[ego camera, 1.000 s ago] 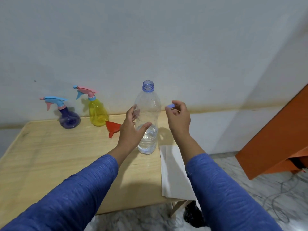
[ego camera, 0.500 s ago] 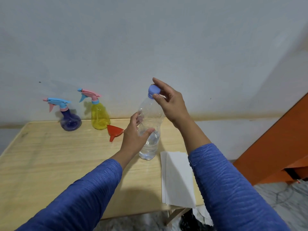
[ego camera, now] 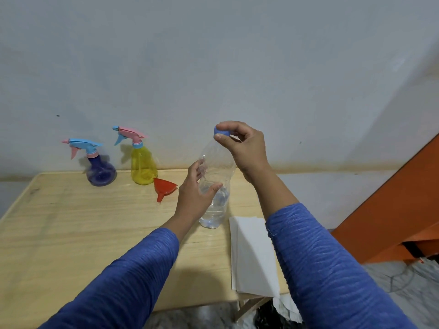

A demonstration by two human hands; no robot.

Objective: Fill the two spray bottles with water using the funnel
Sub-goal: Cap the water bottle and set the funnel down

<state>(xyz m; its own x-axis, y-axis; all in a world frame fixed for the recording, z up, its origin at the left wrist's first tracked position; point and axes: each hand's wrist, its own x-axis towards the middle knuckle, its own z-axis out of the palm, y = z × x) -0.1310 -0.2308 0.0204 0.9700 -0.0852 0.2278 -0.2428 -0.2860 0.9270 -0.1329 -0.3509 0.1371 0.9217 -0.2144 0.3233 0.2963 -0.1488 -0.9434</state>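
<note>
Left hand point(ego camera: 194, 198) grips the water bottle point(ego camera: 215, 186) upright on the table point(ego camera: 71, 229). Right hand point(ego camera: 244, 148) pinches the blue cap point(ego camera: 221, 133) at the bottle's mouth.

Table point(ego camera: 71, 233) cut off at left and bottom edges, water bottle point(ego camera: 215, 186) partly hidden behind left hand point(ego camera: 193, 195), bottle mouth covered by cap point(ego camera: 222, 133).

Clear glossy plastic water bottle point(ego camera: 215, 186) on matt wood-grain table point(ego camera: 95, 233)
</note>
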